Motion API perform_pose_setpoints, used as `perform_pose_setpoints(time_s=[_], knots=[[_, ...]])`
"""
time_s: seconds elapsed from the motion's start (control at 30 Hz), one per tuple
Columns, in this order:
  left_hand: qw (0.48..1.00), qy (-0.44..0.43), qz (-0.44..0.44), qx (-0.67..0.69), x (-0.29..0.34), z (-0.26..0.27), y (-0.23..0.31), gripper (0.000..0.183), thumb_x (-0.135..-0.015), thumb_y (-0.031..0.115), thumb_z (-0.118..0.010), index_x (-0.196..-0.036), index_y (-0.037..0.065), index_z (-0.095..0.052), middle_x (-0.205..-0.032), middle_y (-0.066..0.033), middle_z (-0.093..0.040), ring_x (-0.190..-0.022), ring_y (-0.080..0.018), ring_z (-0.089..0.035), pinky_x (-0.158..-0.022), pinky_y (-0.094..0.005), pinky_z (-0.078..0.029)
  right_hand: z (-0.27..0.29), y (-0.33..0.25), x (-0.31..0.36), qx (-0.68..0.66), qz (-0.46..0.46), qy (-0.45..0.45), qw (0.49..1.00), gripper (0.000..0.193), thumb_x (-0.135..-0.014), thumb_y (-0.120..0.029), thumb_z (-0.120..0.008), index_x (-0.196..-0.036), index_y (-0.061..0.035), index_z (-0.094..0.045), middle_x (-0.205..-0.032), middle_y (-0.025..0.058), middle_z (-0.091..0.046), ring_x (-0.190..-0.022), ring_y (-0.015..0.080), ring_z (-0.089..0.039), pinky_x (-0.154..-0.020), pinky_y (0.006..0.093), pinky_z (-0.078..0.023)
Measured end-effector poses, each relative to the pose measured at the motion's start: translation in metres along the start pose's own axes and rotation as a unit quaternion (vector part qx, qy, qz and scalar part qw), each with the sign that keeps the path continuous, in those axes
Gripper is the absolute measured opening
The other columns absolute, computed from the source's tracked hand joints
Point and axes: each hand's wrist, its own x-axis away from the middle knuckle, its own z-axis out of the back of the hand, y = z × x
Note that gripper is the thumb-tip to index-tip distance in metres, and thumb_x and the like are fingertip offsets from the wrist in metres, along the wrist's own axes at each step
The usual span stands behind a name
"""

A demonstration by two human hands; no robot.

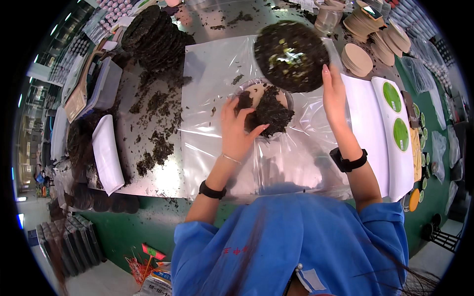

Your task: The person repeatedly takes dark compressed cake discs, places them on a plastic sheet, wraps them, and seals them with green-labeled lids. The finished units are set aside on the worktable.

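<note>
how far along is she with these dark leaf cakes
Done: a stack of dark round cakes sits at the table's far left. In hand: the right hand holds up one cake while the left hand presses loose leaf in the clear dish. Left: scattered leaf on the metal table, and white wrappers on the right lie unused.

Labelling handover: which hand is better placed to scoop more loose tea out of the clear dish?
Left. The left hand already rests on the loose tea in the clear dish; the right hand is occupied holding the round tea cake tilted up.
</note>
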Motion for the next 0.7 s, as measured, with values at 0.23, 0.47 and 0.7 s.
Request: perform_pose_setpoints(time_s=[0.23, 0.47, 0.7], knots=[[0.999, -0.048, -0.003, 0.014, -0.016, -0.009, -0.009, 0.054, -0.075, 0.031, -0.090, -0.115, 0.004, -0.065, -0.141, -0.0232, -0.050, -0.133, -0.0451, -0.044, -0.109, -0.0507, -0.041, 0.005, -0.041, 0.033, 0.028, 0.230, -0.316, 0.920, 0.069, -0.076, -0.027, -0.085, -0.136, -0.0033, -0.059, -0.142, 0.0178, -0.055, -0.132, 0.0392, -0.048, -0.113, 0.0491, -0.039], [0.998, -0.059, -0.008, 0.031, -0.017, -0.005, -0.020, 0.041, -0.090, 0.029, -0.077, -0.116, 0.001, -0.062, -0.133, -0.0228, -0.058, -0.126, -0.0433, -0.053, -0.109, -0.0493, -0.040, -0.011, -0.031, 0.050, 0.090, 0.252, -0.404, 0.875, 0.047, -0.085, -0.026, -0.077, -0.122, -0.0009, -0.064, -0.130, 0.0180, -0.064, -0.115, 0.0380, -0.063, -0.098, 0.0458, -0.052], [0.996, -0.014, 0.029, 0.088, -0.002, -0.011, -0.005, 0.058, -0.095, 0.028, -0.071, -0.136, -0.004, -0.046, -0.129, -0.0261, -0.056, -0.121, -0.0429, -0.055, -0.108, -0.0493, -0.041, -0.040, -0.028, 0.048, 0.107, 0.208, -0.282, 0.931, 0.025, -0.089, -0.021, -0.073, -0.101, -0.0016, -0.062, -0.103, 0.0162, -0.063, -0.098, 0.0374, -0.065, -0.084, 0.0462, -0.055]])
